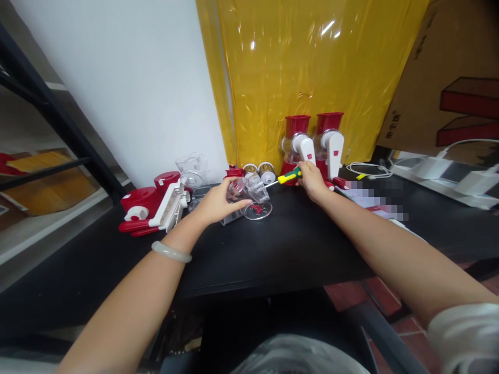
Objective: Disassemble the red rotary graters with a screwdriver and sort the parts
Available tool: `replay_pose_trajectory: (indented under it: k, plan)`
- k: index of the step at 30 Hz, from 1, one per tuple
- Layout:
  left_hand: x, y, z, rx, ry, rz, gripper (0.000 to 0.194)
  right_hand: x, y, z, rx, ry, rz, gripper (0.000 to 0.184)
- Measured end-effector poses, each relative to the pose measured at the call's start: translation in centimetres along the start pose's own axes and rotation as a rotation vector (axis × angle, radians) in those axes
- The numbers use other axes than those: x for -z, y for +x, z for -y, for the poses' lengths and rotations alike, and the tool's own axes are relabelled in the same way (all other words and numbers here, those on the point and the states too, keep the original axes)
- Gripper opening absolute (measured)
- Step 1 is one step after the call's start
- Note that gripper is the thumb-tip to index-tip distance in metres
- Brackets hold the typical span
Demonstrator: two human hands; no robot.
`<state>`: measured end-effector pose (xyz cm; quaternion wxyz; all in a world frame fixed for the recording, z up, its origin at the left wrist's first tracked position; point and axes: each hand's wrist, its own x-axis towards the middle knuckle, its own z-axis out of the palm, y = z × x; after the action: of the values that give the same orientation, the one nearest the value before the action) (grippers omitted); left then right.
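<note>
My left hand [222, 201] is wrapped round a clear plastic part [255, 188], held just above the black table. In my right hand [311, 181] is a screwdriver [289, 176] with a yellow and green handle. Its metal shaft points left and reaches the clear part; whether the tip touches a screw is too small to tell. Below the clear part lies a round transparent dish [259, 210] with small red pieces in it. Behind it stand two metal grater drums [267, 173] with white ends and a red part [234, 172].
Two assembled red and white rotary graters [298, 148] stand at the back right. Red and white grater parts [150, 205] are piled at left, near clear hoppers [192, 169]. A power strip [444, 179], white cable [368, 170] and cardboard box [448, 78] are at right.
</note>
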<state>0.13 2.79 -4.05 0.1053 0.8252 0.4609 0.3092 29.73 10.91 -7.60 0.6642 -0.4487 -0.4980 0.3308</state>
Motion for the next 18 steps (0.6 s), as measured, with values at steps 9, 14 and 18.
replay_pose_trajectory:
  k: [9, 14, 18]
  plan:
    - [0.0, 0.0, 0.0, -0.008, 0.021, 0.0, 0.074, -0.5, -0.7, 1.2, -0.133, 0.263, -0.016, 0.022]
    - [0.0, 0.0, 0.1, -0.005, 0.018, 0.001, 0.074, 0.0, -0.4, 0.5, -0.104, 0.03, -0.023, 0.044]
    - [-0.1, 0.1, 0.4, -0.011, 0.014, -0.003, 0.074, -0.2, -0.7, 1.0, -0.134, 0.064, 0.007, 0.027]
